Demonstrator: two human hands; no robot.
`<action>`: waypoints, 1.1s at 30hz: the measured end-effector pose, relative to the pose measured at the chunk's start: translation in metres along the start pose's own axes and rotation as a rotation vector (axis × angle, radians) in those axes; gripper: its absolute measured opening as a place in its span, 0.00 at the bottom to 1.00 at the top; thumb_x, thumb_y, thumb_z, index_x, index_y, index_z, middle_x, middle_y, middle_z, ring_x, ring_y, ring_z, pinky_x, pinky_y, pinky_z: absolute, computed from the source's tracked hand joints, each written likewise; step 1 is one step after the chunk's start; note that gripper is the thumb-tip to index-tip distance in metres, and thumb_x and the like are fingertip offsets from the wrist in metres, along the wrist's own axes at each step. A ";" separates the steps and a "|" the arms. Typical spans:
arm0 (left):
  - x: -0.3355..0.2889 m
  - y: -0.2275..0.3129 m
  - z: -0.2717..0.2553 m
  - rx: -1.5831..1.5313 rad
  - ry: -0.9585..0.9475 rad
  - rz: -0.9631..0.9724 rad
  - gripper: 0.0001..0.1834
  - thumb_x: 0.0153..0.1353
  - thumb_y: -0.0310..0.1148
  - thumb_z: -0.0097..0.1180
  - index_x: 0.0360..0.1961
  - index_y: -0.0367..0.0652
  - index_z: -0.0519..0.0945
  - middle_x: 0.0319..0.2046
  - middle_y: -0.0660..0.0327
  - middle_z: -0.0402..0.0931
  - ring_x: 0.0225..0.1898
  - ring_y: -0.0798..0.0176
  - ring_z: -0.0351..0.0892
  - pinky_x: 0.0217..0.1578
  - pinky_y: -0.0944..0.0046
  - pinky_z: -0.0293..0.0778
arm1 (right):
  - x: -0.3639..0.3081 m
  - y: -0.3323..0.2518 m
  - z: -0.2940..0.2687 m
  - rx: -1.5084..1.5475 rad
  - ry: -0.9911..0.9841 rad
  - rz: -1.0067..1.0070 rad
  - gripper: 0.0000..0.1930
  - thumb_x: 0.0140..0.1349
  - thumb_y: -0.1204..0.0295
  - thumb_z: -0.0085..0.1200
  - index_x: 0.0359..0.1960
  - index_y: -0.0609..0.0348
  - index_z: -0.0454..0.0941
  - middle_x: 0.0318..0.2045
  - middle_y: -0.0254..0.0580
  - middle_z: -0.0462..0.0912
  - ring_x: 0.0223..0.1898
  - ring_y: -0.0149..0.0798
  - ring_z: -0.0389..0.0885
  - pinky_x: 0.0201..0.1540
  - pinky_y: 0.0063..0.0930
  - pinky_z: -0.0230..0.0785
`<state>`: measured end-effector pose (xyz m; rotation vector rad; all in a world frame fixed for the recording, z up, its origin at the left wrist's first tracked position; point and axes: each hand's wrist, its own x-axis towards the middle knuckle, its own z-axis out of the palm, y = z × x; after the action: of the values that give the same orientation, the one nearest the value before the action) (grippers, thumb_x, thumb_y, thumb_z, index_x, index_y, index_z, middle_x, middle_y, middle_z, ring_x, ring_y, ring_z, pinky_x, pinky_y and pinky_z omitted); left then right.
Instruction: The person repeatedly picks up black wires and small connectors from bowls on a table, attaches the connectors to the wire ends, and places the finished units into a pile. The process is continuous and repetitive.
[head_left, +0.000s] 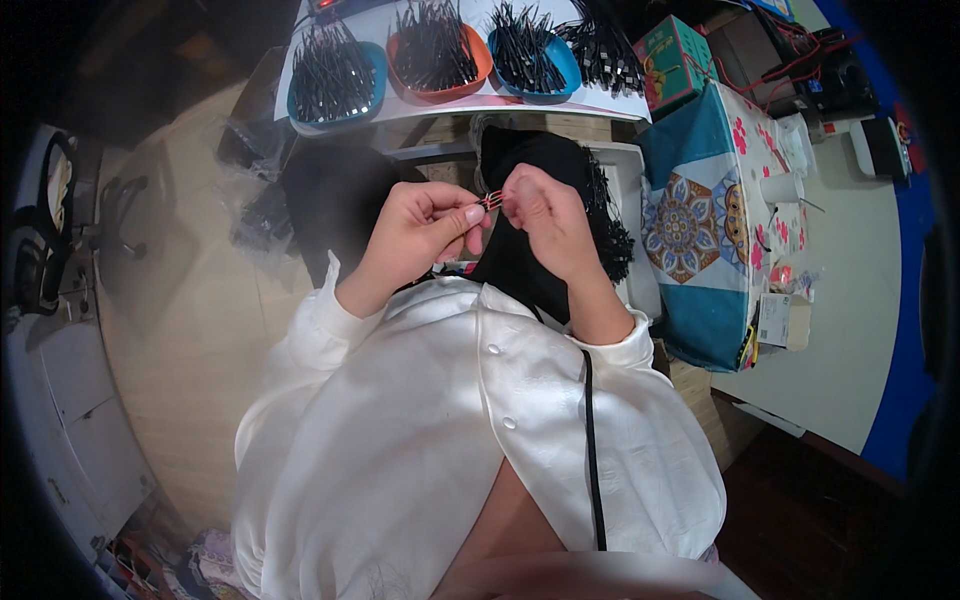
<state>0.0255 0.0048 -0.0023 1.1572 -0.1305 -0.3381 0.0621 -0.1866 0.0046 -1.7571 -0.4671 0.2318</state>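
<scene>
In front of my lap, my left hand (420, 230) pinches a short black cable (488, 202) between thumb and fingers. Thin wires, some of them red, show at the cable's end in the gap between my hands. My right hand (543, 215) is closed at the other side of these wires, its fingertips pressed together on them. Both hands are raised above my dark-clothed legs. Beside my right leg, a white bin (640, 175) holds many black cables (608, 225).
Ahead on a white table stand a blue basket (379, 85), an orange basket (480, 62) and another blue basket (571, 75), all full of black cables. More cables (605, 55) lie beside them. A green and red carton (672, 68) and a patterned cloth (690, 230) are at right.
</scene>
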 end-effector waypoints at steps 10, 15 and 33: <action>-0.001 0.011 -0.005 0.010 -0.044 -0.152 0.07 0.63 0.25 0.54 0.33 0.30 0.81 0.18 0.58 0.77 0.14 0.78 0.63 0.14 0.77 0.53 | -0.002 0.004 0.001 0.124 0.082 0.063 0.12 0.67 0.67 0.52 0.28 0.61 0.73 0.19 0.31 0.72 0.21 0.24 0.67 0.25 0.21 0.61; -0.004 0.019 -0.011 -0.025 -0.087 -0.223 0.07 0.63 0.24 0.55 0.32 0.30 0.81 0.18 0.60 0.77 0.15 0.79 0.63 0.16 0.78 0.55 | -0.002 -0.005 -0.041 -0.116 0.063 -0.057 0.09 0.64 0.69 0.56 0.42 0.59 0.76 0.31 0.37 0.77 0.32 0.30 0.76 0.34 0.22 0.68; 0.000 0.024 -0.003 0.200 -0.190 -0.219 0.08 0.63 0.27 0.57 0.32 0.32 0.82 0.19 0.62 0.77 0.17 0.78 0.67 0.17 0.78 0.58 | -0.007 -0.022 -0.026 -0.569 -0.140 -0.671 0.14 0.42 0.80 0.66 0.32 0.59 0.79 0.30 0.41 0.78 0.31 0.44 0.76 0.34 0.31 0.70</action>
<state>0.0314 0.0161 0.0182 1.3392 -0.2081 -0.6415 0.0617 -0.2089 0.0310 -2.0152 -1.2852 -0.2867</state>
